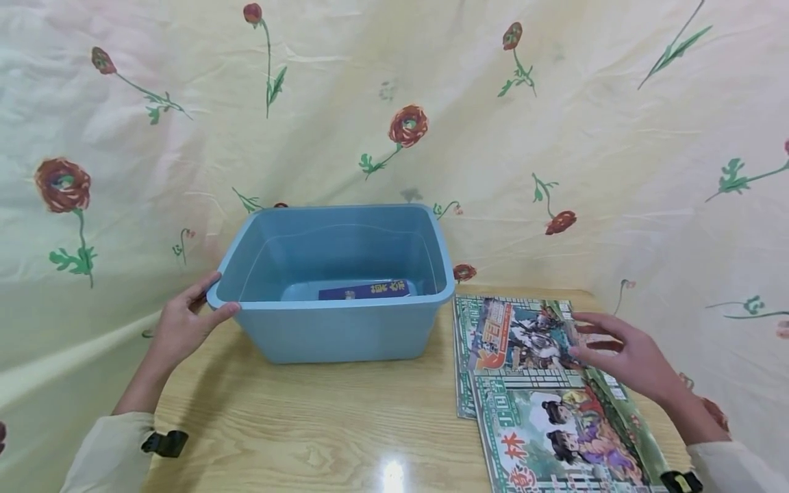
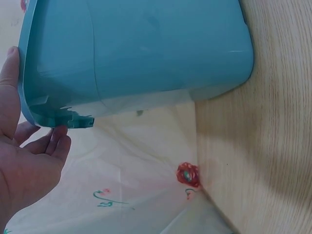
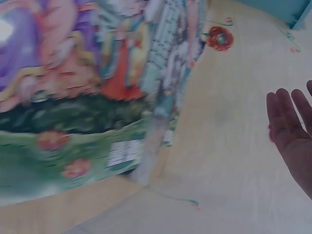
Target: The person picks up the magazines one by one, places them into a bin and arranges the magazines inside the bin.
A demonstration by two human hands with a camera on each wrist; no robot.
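A blue plastic bin (image 1: 345, 335) stands on the wooden table (image 1: 320, 424), and a dark blue book (image 1: 365, 289) lies flat on its floor. My left hand (image 1: 209, 301) rests at the bin's near left corner. The thumb lies along the front wall, while the fingers reach under the rim (image 2: 29, 97) with the palm (image 2: 24, 165) loose. Two illustrated magazines lie to the bin's right, the upper one (image 1: 511, 335) partly under the lower one (image 1: 555, 438). My right hand (image 1: 582, 335) hovers with straight fingers over the upper magazine's right edge. The right wrist view shows a magazine (image 3: 97, 73) beside the flat fingers (image 3: 287, 126).
A cream cloth printed with red flowers (image 1: 407, 127) hangs behind the table and drapes down both sides of it. Bare wood lies in front of the bin. The table's left edge runs just beside the bin (image 2: 136, 53).
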